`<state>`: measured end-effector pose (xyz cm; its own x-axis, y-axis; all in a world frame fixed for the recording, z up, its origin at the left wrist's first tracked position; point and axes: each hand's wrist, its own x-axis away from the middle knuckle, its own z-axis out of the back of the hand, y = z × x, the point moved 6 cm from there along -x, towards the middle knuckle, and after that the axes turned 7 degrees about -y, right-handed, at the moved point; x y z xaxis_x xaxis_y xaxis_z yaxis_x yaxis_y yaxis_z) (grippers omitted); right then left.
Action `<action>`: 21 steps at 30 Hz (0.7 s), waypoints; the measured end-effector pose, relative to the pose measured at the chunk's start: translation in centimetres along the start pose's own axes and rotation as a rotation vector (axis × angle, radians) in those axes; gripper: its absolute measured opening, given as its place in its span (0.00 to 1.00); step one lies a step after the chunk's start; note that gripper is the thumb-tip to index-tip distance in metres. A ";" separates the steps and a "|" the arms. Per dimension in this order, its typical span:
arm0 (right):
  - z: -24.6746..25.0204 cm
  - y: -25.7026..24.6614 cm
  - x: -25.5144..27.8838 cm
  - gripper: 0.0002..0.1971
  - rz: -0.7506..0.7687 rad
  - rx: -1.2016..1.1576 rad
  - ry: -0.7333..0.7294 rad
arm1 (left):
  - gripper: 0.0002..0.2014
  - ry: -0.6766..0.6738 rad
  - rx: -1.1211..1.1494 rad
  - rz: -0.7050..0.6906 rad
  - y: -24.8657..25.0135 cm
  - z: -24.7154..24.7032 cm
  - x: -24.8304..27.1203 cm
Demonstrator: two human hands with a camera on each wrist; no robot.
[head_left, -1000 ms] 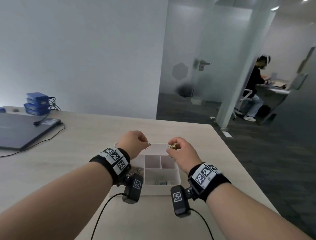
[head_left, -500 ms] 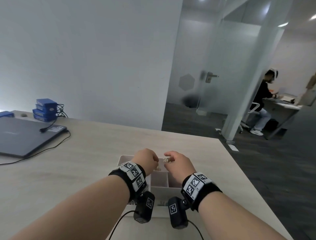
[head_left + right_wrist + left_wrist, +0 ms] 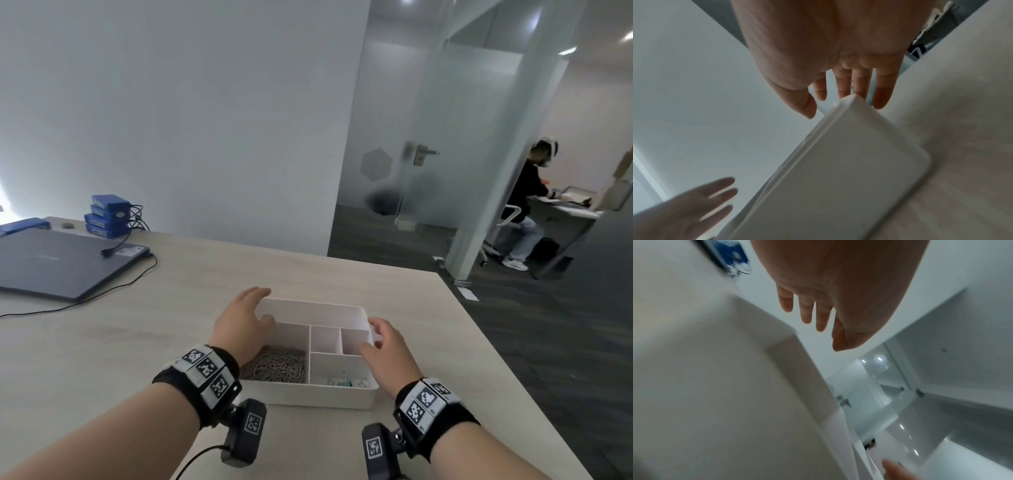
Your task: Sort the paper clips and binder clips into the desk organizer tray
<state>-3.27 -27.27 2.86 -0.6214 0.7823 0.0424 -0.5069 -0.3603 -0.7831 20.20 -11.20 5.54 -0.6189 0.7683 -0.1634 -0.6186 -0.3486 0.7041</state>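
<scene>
We saw the tray (image 3: pixel 356 399) resting on the counter (image 3: pixel 144 346), flanked by both hands. Our left hand (image 3: pixel 244 323) lay at its far-left corner and our right hand (image 3: pixel 385 346) at its right wall, both sets of fingers (image 3: pixel 882 91) spread loose and holding nothing. Paper clips (image 3: pixel 274 365) filled the near-left compartment; binder clips (image 3: pixel 342 382) lay near-right. The tray's long axis ran away from us.

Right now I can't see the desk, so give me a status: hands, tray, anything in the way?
Both hands open, left hand and right hand flanking the tray. Paper clips near-left compartment, binder clips near-right. Nothing obstructing.
</scene>
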 end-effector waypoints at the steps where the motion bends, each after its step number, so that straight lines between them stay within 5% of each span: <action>1: -0.4 0.8 0.4 0.30 -0.032 -0.037 -0.013 | 0.29 -0.001 0.035 0.058 -0.9 0.1 0.6; 7: -2.2 1.9 3.2 0.20 -0.120 -0.181 -0.017 | 0.33 -0.100 0.343 0.304 -5.2 -2.5 4.3; 10: -2.4 1.7 3.9 0.23 -0.120 -0.143 0.004 | 0.22 -0.111 0.360 0.281 -5.2 -3.3 5.3; 21: -2.6 2.7 5.0 0.24 -0.125 -0.173 0.005 | 0.22 -0.179 0.288 0.213 -4.7 -2.6 6.7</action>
<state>-6.20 -23.04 -0.70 -0.5569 0.8182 0.1427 -0.4693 -0.1683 -0.8668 17.66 -5.81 -0.65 -0.6089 0.7853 0.1120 -0.3088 -0.3647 0.8785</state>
